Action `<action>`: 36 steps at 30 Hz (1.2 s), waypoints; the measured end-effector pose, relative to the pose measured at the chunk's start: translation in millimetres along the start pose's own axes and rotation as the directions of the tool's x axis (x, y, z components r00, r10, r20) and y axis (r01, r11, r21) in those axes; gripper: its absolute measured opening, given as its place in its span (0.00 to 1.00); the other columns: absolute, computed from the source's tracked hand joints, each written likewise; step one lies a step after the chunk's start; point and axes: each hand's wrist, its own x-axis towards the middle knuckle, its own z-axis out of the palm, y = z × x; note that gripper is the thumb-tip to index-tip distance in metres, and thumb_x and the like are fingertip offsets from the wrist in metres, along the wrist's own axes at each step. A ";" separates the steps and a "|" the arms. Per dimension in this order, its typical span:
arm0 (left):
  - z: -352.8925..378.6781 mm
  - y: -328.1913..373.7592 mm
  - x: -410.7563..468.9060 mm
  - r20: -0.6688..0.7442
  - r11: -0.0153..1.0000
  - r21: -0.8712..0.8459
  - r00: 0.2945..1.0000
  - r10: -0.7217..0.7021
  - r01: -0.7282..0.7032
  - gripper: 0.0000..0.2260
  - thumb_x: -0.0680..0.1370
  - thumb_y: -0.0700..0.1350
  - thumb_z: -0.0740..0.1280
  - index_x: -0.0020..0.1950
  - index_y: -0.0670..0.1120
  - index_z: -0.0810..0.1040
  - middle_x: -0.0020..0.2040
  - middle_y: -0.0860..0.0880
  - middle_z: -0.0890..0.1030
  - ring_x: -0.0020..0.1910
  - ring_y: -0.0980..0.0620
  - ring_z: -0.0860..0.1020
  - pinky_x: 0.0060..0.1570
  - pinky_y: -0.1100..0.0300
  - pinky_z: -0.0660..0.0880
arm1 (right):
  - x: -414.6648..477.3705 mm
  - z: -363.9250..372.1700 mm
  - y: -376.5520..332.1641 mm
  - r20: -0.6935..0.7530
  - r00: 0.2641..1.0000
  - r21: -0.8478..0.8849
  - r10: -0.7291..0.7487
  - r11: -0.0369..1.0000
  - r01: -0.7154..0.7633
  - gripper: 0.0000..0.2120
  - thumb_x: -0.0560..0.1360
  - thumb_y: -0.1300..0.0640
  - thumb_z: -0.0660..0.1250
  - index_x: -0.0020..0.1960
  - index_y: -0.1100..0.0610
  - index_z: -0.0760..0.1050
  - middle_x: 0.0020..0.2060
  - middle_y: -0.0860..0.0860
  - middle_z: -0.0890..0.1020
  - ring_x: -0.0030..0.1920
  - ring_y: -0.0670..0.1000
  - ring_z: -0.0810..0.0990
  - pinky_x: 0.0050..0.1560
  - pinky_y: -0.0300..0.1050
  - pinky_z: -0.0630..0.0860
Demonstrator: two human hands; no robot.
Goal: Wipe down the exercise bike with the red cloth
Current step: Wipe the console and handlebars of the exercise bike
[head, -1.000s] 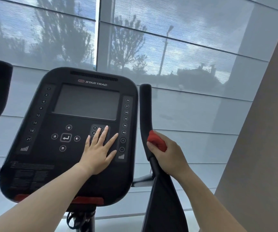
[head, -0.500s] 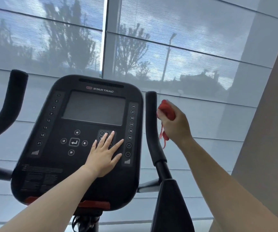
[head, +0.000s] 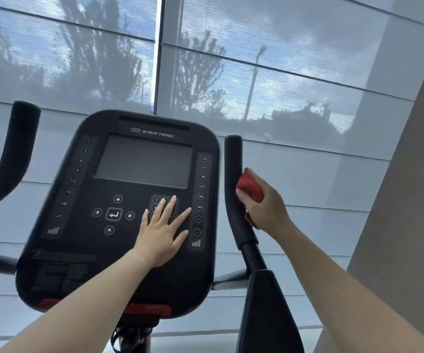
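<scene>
The exercise bike's black console (head: 119,253) fills the middle of the view, with a dark screen and a keypad. My left hand (head: 162,233) lies flat on the console, fingers straight over the number keys. The right handlebar grip (head: 234,189) stands upright just right of the console. My right hand (head: 264,207) grips the bunched red cloth (head: 250,186) and presses it against the right side of that grip, about halfway up. A bit of the cloth hangs below my hand.
The left handlebar (head: 14,151) curves up at the left edge. A black padded arm rest (head: 267,309) sits below the right grip. Shaded windows (head: 256,72) fill the background and a grey wall (head: 409,200) rises on the right.
My right hand with the cloth rose from the grip's lower end, came off to the right near the top, and now presses the grip's middle. The left hand stayed on the console.
</scene>
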 end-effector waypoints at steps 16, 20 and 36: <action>-1.8 1.5 0.8 0.007 1.000 -0.020 1.000 -0.003 0.003 0.25 0.80 0.61 0.48 0.76 0.63 0.45 0.78 0.51 0.38 0.76 0.49 0.38 0.72 0.42 0.42 | -104.6 -64.0 -8.7 0.310 0.946 0.010 0.099 0.994 -0.107 0.11 0.75 0.58 0.67 0.54 0.45 0.79 0.40 0.50 0.83 0.39 0.48 0.80 0.42 0.40 0.75; -6.0 2.6 1.3 0.036 0.999 -0.039 0.999 -0.006 0.008 0.25 0.80 0.61 0.48 0.76 0.63 0.46 0.78 0.51 0.38 0.76 0.49 0.38 0.73 0.43 0.42 | -131.9 -85.5 -8.2 0.230 0.970 0.075 0.074 0.993 -0.093 0.18 0.71 0.54 0.68 0.60 0.42 0.76 0.47 0.41 0.83 0.48 0.41 0.80 0.48 0.33 0.73; -1.5 5.6 -1.2 0.053 1.000 -0.007 0.999 -0.002 0.002 0.26 0.79 0.62 0.47 0.76 0.63 0.45 0.78 0.51 0.39 0.76 0.47 0.38 0.73 0.42 0.44 | -204.8 -37.4 -7.7 -0.038 0.995 0.211 0.096 0.974 -0.086 0.16 0.72 0.57 0.71 0.57 0.42 0.79 0.58 0.39 0.80 0.61 0.42 0.76 0.63 0.50 0.72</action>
